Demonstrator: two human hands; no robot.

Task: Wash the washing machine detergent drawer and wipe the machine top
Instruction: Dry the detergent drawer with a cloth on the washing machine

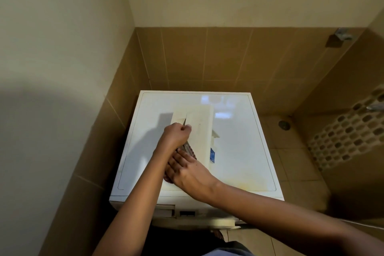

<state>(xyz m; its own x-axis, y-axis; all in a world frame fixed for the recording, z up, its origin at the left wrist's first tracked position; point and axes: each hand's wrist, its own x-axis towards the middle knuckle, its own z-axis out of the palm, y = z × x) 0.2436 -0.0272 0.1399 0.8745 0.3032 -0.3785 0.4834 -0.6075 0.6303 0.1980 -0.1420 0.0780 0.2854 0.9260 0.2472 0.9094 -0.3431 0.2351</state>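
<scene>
The cream detergent drawer (199, 129) lies flat on the white washing machine top (239, 151), left of centre, with a blue part (212, 155) showing at its right edge. My left hand (176, 134) is closed around a thin grey tool (186, 147) whose tip rests on the drawer's far left part. My right hand (187, 170) crosses under the left wrist, and its fingers lie over the drawer's near end, holding it down. The empty drawer slot (166, 210) shows on the machine's front at the left.
The machine stands in a corner with tan tiled walls close behind and to the left. To the right lie a tiled floor with a drain (284, 124), a mosaic wall strip (349, 137), a tap (374, 107) and a metal wall bracket (341, 35).
</scene>
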